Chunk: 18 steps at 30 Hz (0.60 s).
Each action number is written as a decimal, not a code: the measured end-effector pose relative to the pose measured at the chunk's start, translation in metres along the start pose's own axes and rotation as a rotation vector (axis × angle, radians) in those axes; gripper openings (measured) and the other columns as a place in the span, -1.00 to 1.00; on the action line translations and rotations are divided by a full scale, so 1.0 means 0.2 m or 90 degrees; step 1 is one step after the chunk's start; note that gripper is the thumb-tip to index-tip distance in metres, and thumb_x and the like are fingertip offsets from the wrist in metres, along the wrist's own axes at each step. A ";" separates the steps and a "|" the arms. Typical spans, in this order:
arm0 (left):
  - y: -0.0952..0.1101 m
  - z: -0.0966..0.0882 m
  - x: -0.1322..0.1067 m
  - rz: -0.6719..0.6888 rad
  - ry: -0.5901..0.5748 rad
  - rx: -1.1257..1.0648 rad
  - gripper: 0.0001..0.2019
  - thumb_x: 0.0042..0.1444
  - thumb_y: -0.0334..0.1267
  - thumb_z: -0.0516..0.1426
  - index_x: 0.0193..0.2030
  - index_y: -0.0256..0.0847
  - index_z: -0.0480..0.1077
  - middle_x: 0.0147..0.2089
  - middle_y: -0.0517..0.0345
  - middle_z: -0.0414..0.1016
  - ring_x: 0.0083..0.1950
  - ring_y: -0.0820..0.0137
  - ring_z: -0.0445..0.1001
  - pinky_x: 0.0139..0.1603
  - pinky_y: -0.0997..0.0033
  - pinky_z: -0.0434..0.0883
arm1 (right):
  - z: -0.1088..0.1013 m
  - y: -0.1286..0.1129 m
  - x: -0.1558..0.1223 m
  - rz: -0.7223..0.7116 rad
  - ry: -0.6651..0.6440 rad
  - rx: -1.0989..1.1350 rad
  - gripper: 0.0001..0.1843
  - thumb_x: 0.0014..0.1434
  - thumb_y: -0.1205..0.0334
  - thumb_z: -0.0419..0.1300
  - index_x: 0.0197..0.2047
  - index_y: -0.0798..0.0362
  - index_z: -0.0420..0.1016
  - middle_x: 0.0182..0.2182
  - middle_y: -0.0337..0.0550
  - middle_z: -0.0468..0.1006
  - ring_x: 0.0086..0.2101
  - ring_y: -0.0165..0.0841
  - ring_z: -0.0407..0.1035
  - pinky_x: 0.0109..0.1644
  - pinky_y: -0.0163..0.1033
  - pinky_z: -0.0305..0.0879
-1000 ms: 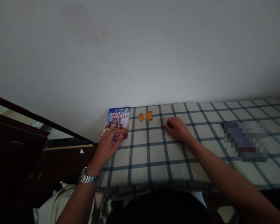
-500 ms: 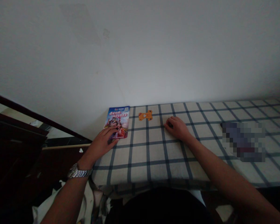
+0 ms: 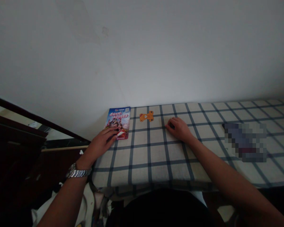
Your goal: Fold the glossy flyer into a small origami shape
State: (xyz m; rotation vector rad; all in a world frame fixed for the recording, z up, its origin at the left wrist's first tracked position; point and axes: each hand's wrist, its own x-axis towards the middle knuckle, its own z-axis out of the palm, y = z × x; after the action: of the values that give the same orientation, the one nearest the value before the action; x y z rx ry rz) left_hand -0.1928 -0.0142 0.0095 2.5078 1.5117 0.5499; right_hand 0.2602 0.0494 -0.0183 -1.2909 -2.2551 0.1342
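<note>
A colourful printed leaflet point(image 3: 118, 121), blue at the top with people and pink blossom below, lies on the checked cloth against the wall. My left hand point(image 3: 103, 141), with a metal watch on its wrist, reaches over its lower left part. Thumb and fingers come together at the lower edge, where a small white patch like a turned-up corner shows. On the cloth to the right rests my right hand point(image 3: 178, 128), fingers loosely curled, nothing visible in them. An orange teddy-bear cutout point(image 3: 146, 116) lies flat between the two hands.
The white-and-blue checked cloth point(image 3: 159, 154) covers a long surface along the pale wall point(image 3: 170, 56). A pixelated dark flat object point(image 3: 245, 142) lies at the right. Dark wooden furniture point(image 3: 11, 157) stands at the left, with a pale bundle point(image 3: 85, 201) below.
My left thumb has drawn in toward the fingers at the leaflet's lower edge, and a white patch now shows there. My right hand stays put; the view has shifted slightly.
</note>
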 end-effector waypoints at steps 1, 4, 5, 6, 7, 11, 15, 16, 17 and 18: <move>0.01 0.00 0.00 -0.001 0.003 -0.001 -0.59 0.47 0.05 -0.02 0.18 -0.11 0.49 0.36 -0.02 0.44 0.44 0.13 0.33 0.53 -0.05 0.22 | 0.00 0.00 0.00 0.001 0.001 0.000 -0.80 0.37 0.14 0.22 -0.30 -0.01 0.40 -0.35 -0.13 0.50 -0.30 -0.23 0.34 -0.17 -0.14 0.20; 0.03 0.00 0.00 -0.010 0.013 -0.006 -0.61 0.47 0.04 -0.02 0.13 -0.11 0.49 0.34 -0.01 0.47 0.43 0.13 0.34 0.52 -0.07 0.21 | 0.00 0.00 0.00 0.005 0.000 0.004 -0.81 0.37 0.14 0.22 -0.29 -0.02 0.41 -0.34 -0.13 0.51 -0.28 -0.21 0.35 -0.16 -0.13 0.21; 0.03 0.00 0.00 -0.016 0.016 -0.009 -0.62 0.47 0.04 -0.02 0.12 -0.12 0.48 0.33 -0.01 0.47 0.42 0.13 0.35 0.51 -0.06 0.23 | 0.00 0.00 0.00 0.007 -0.001 0.006 -0.82 0.37 0.14 0.22 -0.30 -0.02 0.42 -0.34 -0.12 0.51 -0.27 -0.21 0.35 -0.16 -0.13 0.22; 0.04 0.00 0.01 -0.022 0.019 -0.011 -0.63 0.47 0.03 -0.02 0.10 -0.12 0.48 0.32 -0.02 0.47 0.41 0.13 0.36 0.49 -0.05 0.25 | 0.00 0.00 0.00 0.010 -0.001 0.007 -0.82 0.37 0.14 0.22 -0.30 -0.02 0.42 -0.34 -0.12 0.52 -0.27 -0.21 0.36 -0.16 -0.13 0.22; 0.04 0.00 0.01 -0.026 0.021 -0.013 -0.64 0.47 0.02 -0.02 0.07 -0.13 0.48 0.31 -0.03 0.48 0.40 0.14 0.37 0.47 -0.04 0.28 | 0.00 0.00 0.00 0.011 -0.001 0.008 -0.82 0.37 0.14 0.21 -0.30 -0.02 0.43 -0.34 -0.12 0.52 -0.27 -0.21 0.36 -0.16 -0.12 0.22; 0.05 0.00 0.01 -0.041 0.025 -0.018 -0.68 0.47 -0.01 -0.02 -0.03 -0.14 0.46 0.29 -0.05 0.47 0.34 0.15 0.41 0.41 0.02 0.33 | 0.00 0.00 0.00 0.011 -0.002 0.014 -0.81 0.37 0.13 0.20 -0.29 -0.02 0.44 -0.34 -0.12 0.52 -0.27 -0.21 0.35 -0.16 -0.13 0.22; 0.07 0.00 0.01 -0.059 0.032 -0.011 -0.69 0.46 0.00 -0.01 -0.05 -0.12 0.46 0.30 -0.02 0.47 0.32 0.13 0.43 0.40 0.04 0.33 | 0.00 -0.01 0.00 0.012 -0.004 0.012 -0.81 0.37 0.13 0.21 -0.29 -0.02 0.42 -0.35 -0.12 0.50 -0.27 -0.21 0.35 -0.16 -0.13 0.22; 0.07 0.00 0.01 -0.066 0.036 -0.010 -0.68 0.46 0.01 -0.01 -0.05 -0.12 0.46 0.30 -0.02 0.47 0.32 0.13 0.43 0.40 0.04 0.32 | 0.00 -0.01 0.00 0.012 -0.004 0.011 -0.81 0.37 0.13 0.21 -0.29 -0.02 0.42 -0.35 -0.13 0.50 -0.27 -0.21 0.35 -0.16 -0.13 0.21; 0.07 0.00 0.01 -0.074 0.041 -0.011 -0.68 0.46 0.01 -0.01 -0.04 -0.12 0.46 0.30 -0.02 0.47 0.32 0.13 0.43 0.39 0.05 0.33 | 0.00 -0.01 0.00 0.012 -0.004 0.012 -0.81 0.37 0.13 0.22 -0.30 -0.02 0.42 -0.35 -0.13 0.50 -0.27 -0.21 0.35 -0.16 -0.13 0.21; 0.07 0.00 0.01 -0.085 0.046 -0.013 -0.68 0.45 0.02 -0.01 -0.04 -0.13 0.45 0.29 -0.02 0.48 0.30 0.13 0.45 0.37 0.07 0.35 | 0.00 -0.01 0.00 0.013 -0.003 0.015 -0.81 0.38 0.14 0.21 -0.30 -0.02 0.42 -0.34 -0.13 0.50 -0.27 -0.22 0.35 -0.16 -0.14 0.21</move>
State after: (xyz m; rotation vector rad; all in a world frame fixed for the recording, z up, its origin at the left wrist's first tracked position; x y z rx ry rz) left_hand -0.1806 -0.0189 0.0138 2.3739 1.6749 0.6384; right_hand 0.2582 0.0479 -0.0169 -1.3030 -2.2386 0.1708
